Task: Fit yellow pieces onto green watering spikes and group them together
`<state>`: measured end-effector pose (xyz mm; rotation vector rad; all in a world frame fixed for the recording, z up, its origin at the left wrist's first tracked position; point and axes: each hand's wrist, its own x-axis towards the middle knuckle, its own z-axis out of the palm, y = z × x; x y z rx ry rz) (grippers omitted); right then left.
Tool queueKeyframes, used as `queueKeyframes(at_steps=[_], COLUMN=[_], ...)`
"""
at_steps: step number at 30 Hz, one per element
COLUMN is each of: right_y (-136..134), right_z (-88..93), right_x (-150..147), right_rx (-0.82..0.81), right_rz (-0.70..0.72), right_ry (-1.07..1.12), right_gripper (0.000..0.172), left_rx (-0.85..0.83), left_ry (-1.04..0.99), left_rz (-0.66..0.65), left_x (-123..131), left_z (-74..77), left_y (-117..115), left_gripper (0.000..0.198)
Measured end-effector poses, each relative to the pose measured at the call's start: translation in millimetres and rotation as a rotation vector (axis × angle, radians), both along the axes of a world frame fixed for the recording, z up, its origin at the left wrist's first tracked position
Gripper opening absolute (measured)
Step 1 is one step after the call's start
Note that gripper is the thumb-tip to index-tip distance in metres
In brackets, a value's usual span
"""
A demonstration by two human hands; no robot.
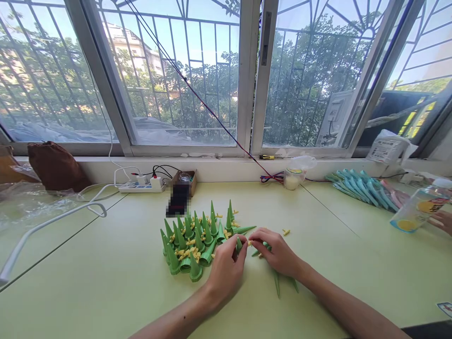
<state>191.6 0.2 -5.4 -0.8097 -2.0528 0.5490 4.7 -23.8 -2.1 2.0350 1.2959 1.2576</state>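
Note:
My left hand [226,259] is closed around a green plastic cone spike [239,244], its fingers covering most of it. Just to the right, my right hand [277,252] pinches a small yellow plastic valve [250,243] close to that spike; whether the two touch I cannot tell. A cluster of green cone spikes [173,260] stands left of my hands, mostly points up, with yellow valves [183,254] scattered among them. Under and beside my right hand lie several more green spikes [276,283], partly hidden. One loose yellow valve [286,232] rests beyond my right hand.
The table [106,282] reaches the window sill. Along the back are a power strip [141,187], a small cardboard box [192,182], a lidded jar [292,179] and turquoise plastic items [367,188]. At right, another person's hand [443,221] is by a bottle [420,209]. A white cable [49,223] arches at left.

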Motion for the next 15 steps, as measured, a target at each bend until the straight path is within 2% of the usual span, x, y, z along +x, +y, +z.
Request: queueKeyframes(at_steps=[10,15], right_y=[-0.1,-2.7], right_z=[-0.5,0.7], right_x=[-1.1,-0.9], right_rx=[-0.044,-0.069], right_rz=[-0.040,-0.029], right_ry=[0.004,0.015], right_gripper=[0.021,0.016], left_rx=[0.006,-0.011], left_ry=[0.008,-0.006], left_rz=[-0.022,-0.005], left_x=[0.2,-0.2], left_z=[-3.5,-3.3], left_y=[-0.2,0.4], left_gripper=[0.022,0.023])
